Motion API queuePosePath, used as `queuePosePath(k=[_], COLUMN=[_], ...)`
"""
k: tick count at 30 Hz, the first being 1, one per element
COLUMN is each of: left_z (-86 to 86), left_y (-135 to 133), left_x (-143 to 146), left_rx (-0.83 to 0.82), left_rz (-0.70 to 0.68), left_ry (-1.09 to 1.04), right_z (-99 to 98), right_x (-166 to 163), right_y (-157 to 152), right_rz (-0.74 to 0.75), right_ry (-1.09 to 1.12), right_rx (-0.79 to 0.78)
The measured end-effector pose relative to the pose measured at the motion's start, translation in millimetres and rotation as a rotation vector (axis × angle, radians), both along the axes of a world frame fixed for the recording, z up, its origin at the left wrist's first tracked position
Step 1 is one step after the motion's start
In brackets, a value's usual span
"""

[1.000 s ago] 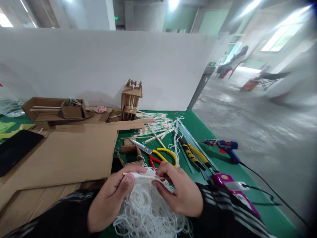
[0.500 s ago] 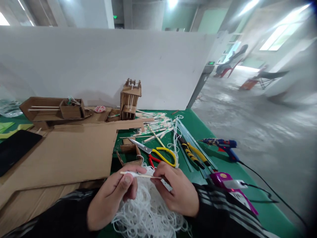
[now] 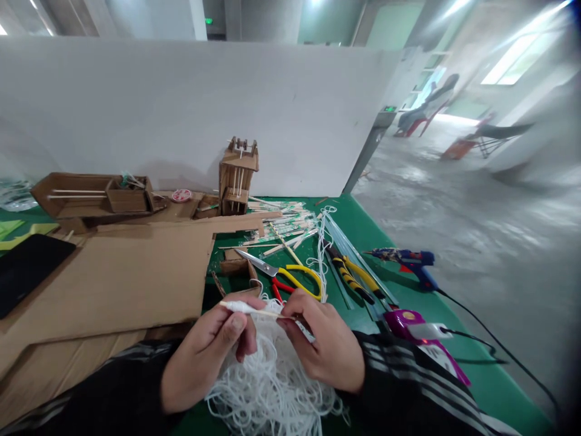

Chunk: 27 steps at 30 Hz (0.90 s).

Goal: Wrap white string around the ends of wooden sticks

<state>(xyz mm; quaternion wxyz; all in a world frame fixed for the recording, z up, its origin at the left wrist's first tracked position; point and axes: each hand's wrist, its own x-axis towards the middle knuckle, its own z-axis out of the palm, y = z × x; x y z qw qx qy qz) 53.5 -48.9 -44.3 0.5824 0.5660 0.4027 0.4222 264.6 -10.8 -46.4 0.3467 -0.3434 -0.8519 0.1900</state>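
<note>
Head view: pale stick (image 3: 270, 313) lies crosswise; left tip slightly higher.

The left sleeve (image 3: 113, 384) and the right sleeve (image 3: 403, 396) are both made long, of black cloth. Along each of them, pale grey stripes (image 3: 420, 370) are set in parallel, and near its end the cloth is seen slightly wrinkled.

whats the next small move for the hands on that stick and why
Probably a slight twist of the stick by the right hand, with the left hand steadying: the right pinches its bare part, while the left holds it at the white wrapping.
</note>
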Motion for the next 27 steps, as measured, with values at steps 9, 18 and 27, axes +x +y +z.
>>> queuePosePath(k=[9,18,27], left_z=[0.0,5.4,4.0], left_y=[0.4,3.6,3.3], left_x=[1.0,1.3,1.9], left_rx=[0.062,0.030,0.029], left_rz=[-0.006,-0.040,-0.026], left_ry=[-0.046,0.026,0.024], right_z=[-0.5,-0.4,2.7], right_x=[1.2,0.6,0.9], right_y=[0.8,1.3,1.6], right_rz=[0.027,0.058,0.072], right_ry=[-0.016,-0.008,-0.039], right_rx=[0.017,0.049,0.082])
